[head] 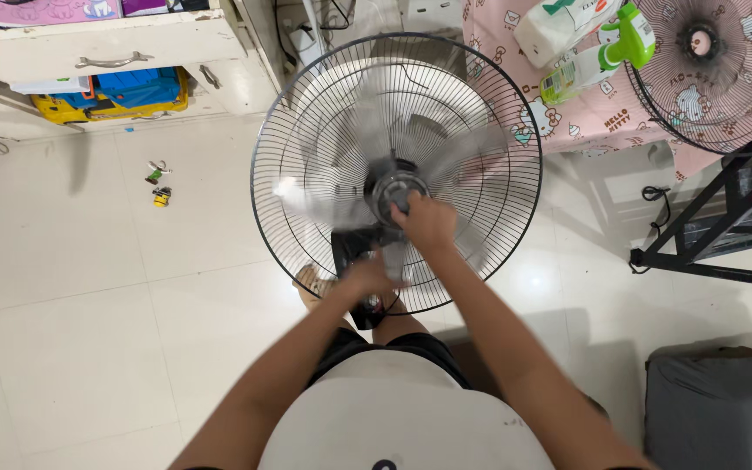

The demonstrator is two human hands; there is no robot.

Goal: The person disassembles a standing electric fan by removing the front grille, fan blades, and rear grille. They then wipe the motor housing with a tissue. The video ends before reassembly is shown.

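view: head camera, looking straight down at the floor point(89, 348) — white tiles
fan: standing fan with rear wire guard point(306, 113) in place, face up, translucent blades point(354, 130) exposed, blurred
fan position: centre of view, upright on the floor just ahead of the person's knees
hub: dark round hub point(391, 187) at the centre of the blades
right hand point(428, 222): fingers closed on the hub, over its lower right edge
left hand point(365, 277): on the black motor housing point(348, 248) below the hub — grip blurred, cannot tell how tight
second guard: another round wire guard point(724, 70) leaning top right, well apart from both hands
table: pink patterned cloth point(585, 122) behind the fan, with a green-and-white spray bottle point(598, 61) lying on it
left background: white drawer unit point(106, 43), small toys point(160, 183) on the tiles
lower right: grey cushion point(720, 405), black metal frame point(715, 226) above it
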